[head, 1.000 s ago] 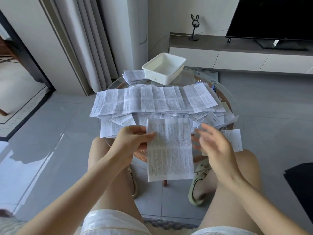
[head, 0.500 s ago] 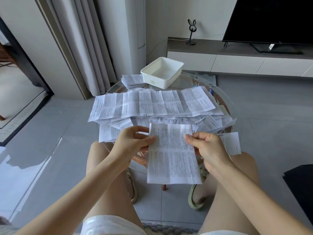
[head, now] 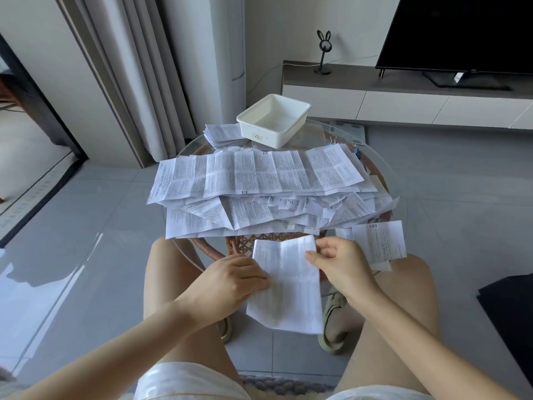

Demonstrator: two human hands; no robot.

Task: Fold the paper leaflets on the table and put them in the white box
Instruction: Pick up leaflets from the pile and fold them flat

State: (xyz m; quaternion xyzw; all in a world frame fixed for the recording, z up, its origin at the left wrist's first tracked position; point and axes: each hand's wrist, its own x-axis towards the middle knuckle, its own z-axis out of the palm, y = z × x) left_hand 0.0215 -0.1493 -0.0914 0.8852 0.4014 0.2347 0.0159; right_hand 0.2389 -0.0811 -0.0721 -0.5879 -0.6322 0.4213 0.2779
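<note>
Left hand (head: 230,280), right hand (head: 341,267) hold one leaflet (head: 288,293); its print unreadable

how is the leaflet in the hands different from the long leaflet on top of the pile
The held leaflet is in the air, gripped by the left hand and right hand; the long leaflet lies untouched on the pile. The held leaflet is taller than wide, the long leaflet is spread wide across many panels. Both are white printed paper with fold creases.
</note>
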